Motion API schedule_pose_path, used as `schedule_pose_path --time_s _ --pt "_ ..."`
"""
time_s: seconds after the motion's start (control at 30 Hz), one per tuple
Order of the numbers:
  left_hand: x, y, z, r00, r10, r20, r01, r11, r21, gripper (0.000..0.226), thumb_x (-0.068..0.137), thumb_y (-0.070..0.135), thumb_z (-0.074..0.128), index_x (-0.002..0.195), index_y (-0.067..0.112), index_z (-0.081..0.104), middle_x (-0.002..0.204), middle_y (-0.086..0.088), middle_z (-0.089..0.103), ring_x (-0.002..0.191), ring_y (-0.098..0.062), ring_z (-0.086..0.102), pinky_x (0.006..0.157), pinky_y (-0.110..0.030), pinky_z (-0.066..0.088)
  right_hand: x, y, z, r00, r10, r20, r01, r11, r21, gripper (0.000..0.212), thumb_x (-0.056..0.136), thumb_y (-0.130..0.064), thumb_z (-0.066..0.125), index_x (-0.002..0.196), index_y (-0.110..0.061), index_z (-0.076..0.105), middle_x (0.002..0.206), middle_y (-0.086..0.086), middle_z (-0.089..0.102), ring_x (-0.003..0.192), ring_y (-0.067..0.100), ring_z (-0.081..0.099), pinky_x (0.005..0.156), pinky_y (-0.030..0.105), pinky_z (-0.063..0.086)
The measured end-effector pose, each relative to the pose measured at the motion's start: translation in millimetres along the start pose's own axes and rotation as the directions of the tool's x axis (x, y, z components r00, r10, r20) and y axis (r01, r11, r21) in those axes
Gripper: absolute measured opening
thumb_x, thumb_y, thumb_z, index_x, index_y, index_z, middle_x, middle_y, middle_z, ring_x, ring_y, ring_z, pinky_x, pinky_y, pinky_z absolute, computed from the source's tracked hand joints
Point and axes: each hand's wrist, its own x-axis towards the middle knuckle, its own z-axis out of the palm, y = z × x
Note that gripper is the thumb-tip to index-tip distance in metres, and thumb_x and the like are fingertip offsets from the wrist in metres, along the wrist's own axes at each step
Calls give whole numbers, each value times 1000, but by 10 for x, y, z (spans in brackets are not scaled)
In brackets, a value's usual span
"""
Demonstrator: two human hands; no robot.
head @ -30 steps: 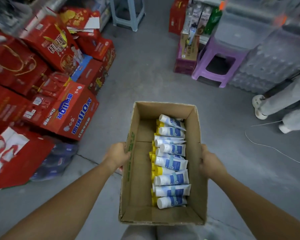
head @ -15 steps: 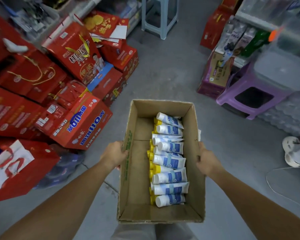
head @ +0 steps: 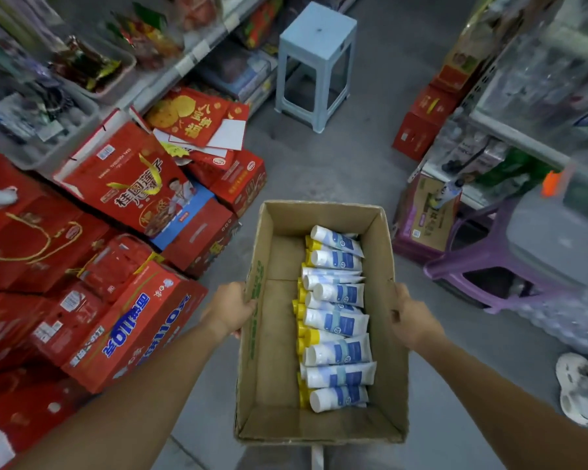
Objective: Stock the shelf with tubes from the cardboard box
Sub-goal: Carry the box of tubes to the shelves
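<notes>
At the frame's centre, my left hand (head: 231, 308) and right hand (head: 410, 320) grasp the cardboard box (head: 272, 351) by its sides; white tubes (head: 335, 320) lie stacked along its right wall

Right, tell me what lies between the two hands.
In the head view, the cardboard box fills the gap, tubes stacked along its right side; the left hand and right hand grip its walls.

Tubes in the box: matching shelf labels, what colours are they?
White tubes with blue labels, some yellow-capped; head view.
</notes>
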Motion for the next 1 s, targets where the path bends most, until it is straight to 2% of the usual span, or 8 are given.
schedule_pose_path --time_s 0.2,0.33,0.5,0.63,0.73,0.83,0.93,1.0 --pt "880 729 -634 999 2 -53 0 999 43 8 88 19 59 86 15 66 72 -5 72 53 -18 69 52 -41 59 1019 -330 -873 998 -64 -19 63 998 -19 53 88 -8 45 137 -19 27 90 13 65 77 29 65 67 42 55" --pt "1389 1254 -950 993 -6 -116 12 999 48 9 85 21 62 79 17 67 70 -2 72 58 -15 69 57 -38 59 1744 -511 -1486 985 -169 -20 168 986 -16 57 88 -10 50 140 -17 29 97 14 69 80 28 67 70 40 54" --pt "2031 1824 -1365 990 -49 -129 54 998 35 9 88 24 63 82 17 64 67 -2 70 48 -13 67 50 -36 58 2479 -745 -2255 981 -194 -16 194 981 -25 58 88 -20 54 139 -20 26 105 16 67 88 32 66 73 39 54" --pt "2579 2289 -1721 991 -48 -124 41 998 -56 5 90 19 64 87 16 63 72 -3 71 50 -14 69 50 -39 59 3080 -1008 -2889 979 -205 15 205 978 -29 61 86 -29 58 138 -23 27 108 13 67 85 28 65 70 34 50" --pt "3071 2566 -2000 992 -30 -124 21 997 -71 9 88 22 62 86 15 65 72 -6 71 52 -20 70 48 -39 58 3570 -1180 -3314 978 -210 0 209 975 -80 57 87 -26 54 137 -19 28 101 13 67 80 30 64 67 34 49" --pt "3569 2826 -2256 988 22 -155 -29 999 -40 15 82 30 63 79 16 66 72 -2 72 61 -21 70 51 -32 55 4021 -1371 -3647 972 -233 -14 230 967 -105 56 85 -24 53 134 -18 29 97 12 66 82 30 64 69 37 51" --pt "3934 3123 -2516 980 62 -188 -65 998 -12 19 81 35 64 74 17 64 69 -3 70 60 -19 66 51 -28 48 4425 -1549 -3984 977 -210 -34 205 973 -108 60 83 -23 54 135 -26 23 105 14 67 90 32 66 74 37 52" --pt "4171 3294 -2725 981 17 -193 -29 998 -60 25 81 37 64 68 15 62 65 -3 69 56 -18 64 49 -28 47 4705 -1721 -4258 979 -198 -39 193 975 -107 64 81 -24 54 136 -28 21 107 15 66 91 33 66 76 40 53"
